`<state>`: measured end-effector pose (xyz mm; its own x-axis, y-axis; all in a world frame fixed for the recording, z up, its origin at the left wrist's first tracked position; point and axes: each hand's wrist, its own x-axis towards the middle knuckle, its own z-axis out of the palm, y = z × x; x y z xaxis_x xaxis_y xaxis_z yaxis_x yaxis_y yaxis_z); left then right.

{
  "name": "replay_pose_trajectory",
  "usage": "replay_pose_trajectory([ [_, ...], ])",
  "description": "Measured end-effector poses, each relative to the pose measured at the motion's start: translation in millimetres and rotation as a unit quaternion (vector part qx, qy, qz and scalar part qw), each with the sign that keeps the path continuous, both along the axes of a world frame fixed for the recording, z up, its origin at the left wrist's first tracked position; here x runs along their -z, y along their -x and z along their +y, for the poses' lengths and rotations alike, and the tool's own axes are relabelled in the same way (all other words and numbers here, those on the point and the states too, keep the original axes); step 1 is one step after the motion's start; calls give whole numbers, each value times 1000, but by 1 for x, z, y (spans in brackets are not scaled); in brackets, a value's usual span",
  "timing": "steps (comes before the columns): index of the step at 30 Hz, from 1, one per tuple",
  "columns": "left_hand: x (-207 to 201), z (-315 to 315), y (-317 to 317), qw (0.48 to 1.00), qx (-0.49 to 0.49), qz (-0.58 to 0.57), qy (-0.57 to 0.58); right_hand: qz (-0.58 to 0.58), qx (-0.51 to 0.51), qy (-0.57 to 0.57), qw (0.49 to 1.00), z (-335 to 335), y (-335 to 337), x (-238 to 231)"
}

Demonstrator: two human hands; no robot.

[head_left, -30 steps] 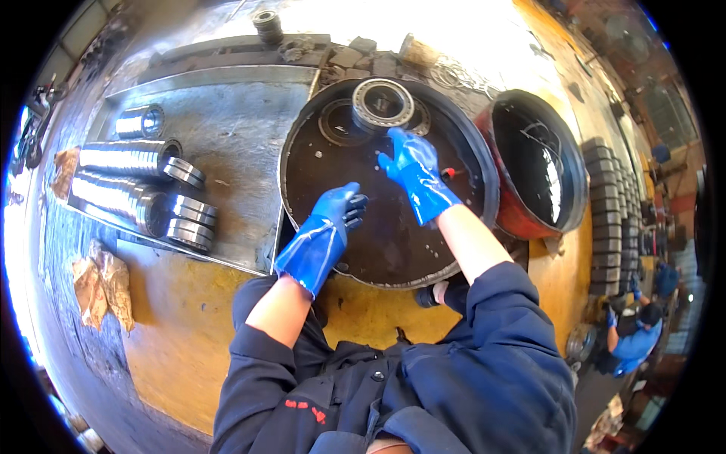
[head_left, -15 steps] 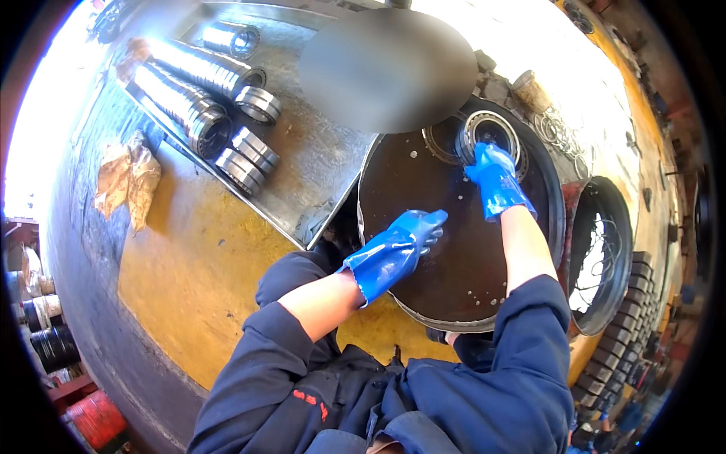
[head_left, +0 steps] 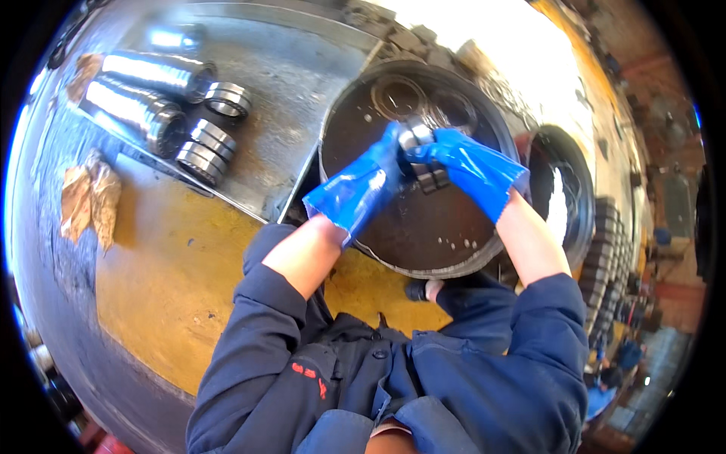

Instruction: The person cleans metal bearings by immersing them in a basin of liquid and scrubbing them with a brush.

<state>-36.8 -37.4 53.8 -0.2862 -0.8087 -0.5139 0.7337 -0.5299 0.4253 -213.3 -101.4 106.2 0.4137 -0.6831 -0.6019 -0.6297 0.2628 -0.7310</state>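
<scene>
While both gloved hands, left hand [head_left: 363,189] and right hand [head_left: 465,163], grip the bearing [head_left: 423,155] over the dark basin [head_left: 423,250], cleaned bearings [head_left: 204,140] lie at ten o'clock.

Left hand [head_left: 361,185], blue-gloved, centre of frame: fingers curled toward the right hand, forearm bare between cuff and rolled dark-blue sleeve, running down-left to the lower centre. Right hand [head_left: 463,163], blue-gloved, just right of centre: fingers closed inward, meeting the left hand's fingertips in the upper centre. Right forearm bare below the cuff, dropping to a dark-blue sleeve at lower right.
</scene>
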Motion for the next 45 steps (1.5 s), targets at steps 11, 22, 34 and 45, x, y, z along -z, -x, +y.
replay_pose_trajectory([
  [11,-42,70,-45,932,116,-308,150,-273,226,-35,934,152,-58,27],
  [22,47,41,-49,868,307,-341,190,-265,285,-20,921,164,-69,151],
  [34,41,33,-41,553,344,-719,242,-248,36,4,968,130,-58,173],
  [45,40,28,-37,542,358,-731,210,-452,230,-164,846,141,-79,162],
])
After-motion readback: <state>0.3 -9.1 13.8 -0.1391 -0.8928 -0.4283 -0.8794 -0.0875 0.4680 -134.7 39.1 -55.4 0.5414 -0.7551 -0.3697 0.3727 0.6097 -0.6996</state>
